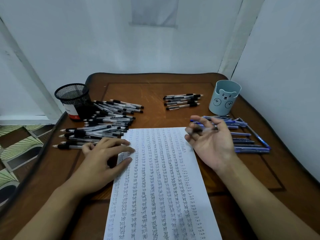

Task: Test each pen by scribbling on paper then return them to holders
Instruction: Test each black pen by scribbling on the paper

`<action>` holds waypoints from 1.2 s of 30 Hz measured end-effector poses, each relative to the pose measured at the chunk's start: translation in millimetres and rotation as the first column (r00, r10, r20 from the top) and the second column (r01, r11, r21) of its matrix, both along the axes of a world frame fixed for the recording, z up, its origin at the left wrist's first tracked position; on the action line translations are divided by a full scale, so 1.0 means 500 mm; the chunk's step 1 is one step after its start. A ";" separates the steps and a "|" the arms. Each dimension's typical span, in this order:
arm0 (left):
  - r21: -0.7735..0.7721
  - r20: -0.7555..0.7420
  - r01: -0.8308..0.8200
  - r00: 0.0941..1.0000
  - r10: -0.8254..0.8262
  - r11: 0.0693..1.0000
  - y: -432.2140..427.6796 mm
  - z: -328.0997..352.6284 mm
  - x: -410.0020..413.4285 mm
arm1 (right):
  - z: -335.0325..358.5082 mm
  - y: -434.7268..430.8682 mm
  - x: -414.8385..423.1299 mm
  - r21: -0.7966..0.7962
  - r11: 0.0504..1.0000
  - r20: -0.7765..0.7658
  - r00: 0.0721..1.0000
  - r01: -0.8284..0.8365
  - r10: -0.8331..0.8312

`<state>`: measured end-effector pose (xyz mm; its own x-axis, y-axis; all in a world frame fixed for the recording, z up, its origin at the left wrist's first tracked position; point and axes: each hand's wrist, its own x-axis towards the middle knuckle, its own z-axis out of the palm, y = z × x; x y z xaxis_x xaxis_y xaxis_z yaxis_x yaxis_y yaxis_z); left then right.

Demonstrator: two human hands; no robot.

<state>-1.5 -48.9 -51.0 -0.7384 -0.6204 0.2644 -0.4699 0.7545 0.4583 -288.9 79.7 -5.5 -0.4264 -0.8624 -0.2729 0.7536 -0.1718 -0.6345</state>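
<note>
Pen: blurred clear-barrelled pen (207, 130), dark sleeve, over top right corner of white paper sheet (161, 196).
Right grip (213, 142): palm up, curled round the pen.
Left grip (103, 156): spread flat on the sheet.

Scribble-covered paper (159, 187) between black pens (103, 122) and blue pens (249, 141)

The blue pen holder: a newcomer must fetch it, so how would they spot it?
Go to the far right corner of the wooden table. The pale blue cup stands there, just beyond the blue pens. Unlike the black mesh holder at far left, it is solid with a bear face.
</note>
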 end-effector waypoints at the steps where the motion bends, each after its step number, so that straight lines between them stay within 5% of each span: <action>1: -0.006 0.010 0.004 1.000 -0.004 1.000 0.000 0.001 0.000 | 0.003 0.003 -0.005 0.021 0.999 -0.058 0.998 -0.029 0.030; 8: -0.022 0.032 0.028 0.999 -0.027 0.999 0.001 0.004 -0.002 | 0.005 0.019 -0.019 0.161 0.965 -0.519 0.814 -0.207 0.261; 12: -0.027 0.039 0.040 0.998 -0.039 0.999 -0.001 0.000 -0.002 | -0.037 0.032 -0.024 0.170 0.971 -0.807 0.541 -0.166 0.234; 18: -0.006 0.027 0.040 0.999 -0.040 0.999 -0.004 0.001 -0.002 | -0.044 0.026 -0.036 0.229 0.947 -0.820 0.480 -0.223 0.311; 26: -0.001 0.048 0.046 0.998 -0.046 0.999 -0.004 -0.001 -0.003 | -0.041 0.020 -0.052 0.291 0.944 -0.931 0.182 -0.152 0.316; 36: -0.035 0.049 0.034 0.998 -0.033 0.999 -0.004 -0.002 -0.003 | -0.041 0.024 -0.049 0.265 0.956 -0.909 0.298 -0.123 0.290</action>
<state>-3.3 -50.8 -52.0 -0.7712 -0.5858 0.2492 -0.4652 0.7858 0.4076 -313.2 91.8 -26.1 -0.2792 -0.9576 0.0715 -0.3546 0.0336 -0.9344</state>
